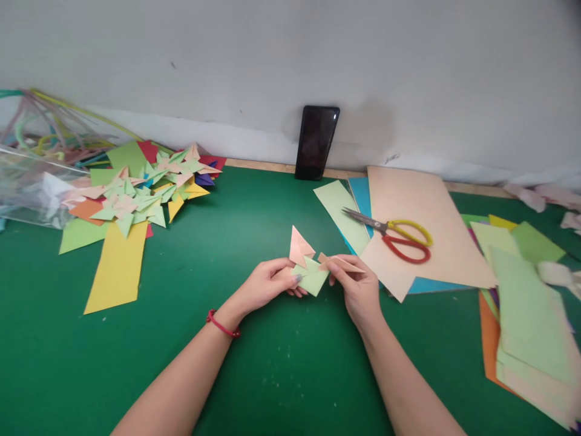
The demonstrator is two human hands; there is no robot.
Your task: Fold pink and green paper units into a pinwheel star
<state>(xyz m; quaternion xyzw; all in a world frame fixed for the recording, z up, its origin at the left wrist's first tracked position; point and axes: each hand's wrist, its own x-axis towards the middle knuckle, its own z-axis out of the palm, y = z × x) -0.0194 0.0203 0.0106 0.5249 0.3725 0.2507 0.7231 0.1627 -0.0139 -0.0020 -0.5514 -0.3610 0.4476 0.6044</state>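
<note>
Between my two hands is a folded paper piece [311, 278], light green in the middle with peach points, held just above the green table. My left hand [272, 281] pinches its left side, thumb on top of the green part. A peach triangle [300, 247] stands up from the piece beside my left fingers. My right hand [356, 284] grips the right side, thumb and fingers closed on a narrow folded peach point [348, 265]. Fingers hide part of the folds, so I cannot tell exactly how the parts join.
Folded paper stars [136, 200] lie heaped at left near a clear plastic bag [36, 188]. A yellow strip [117, 266] lies below them. A phone [318, 142] leans on the wall. Scissors [385, 227] rest on peach sheets [436, 242]. More sheets [531, 315] lie at right.
</note>
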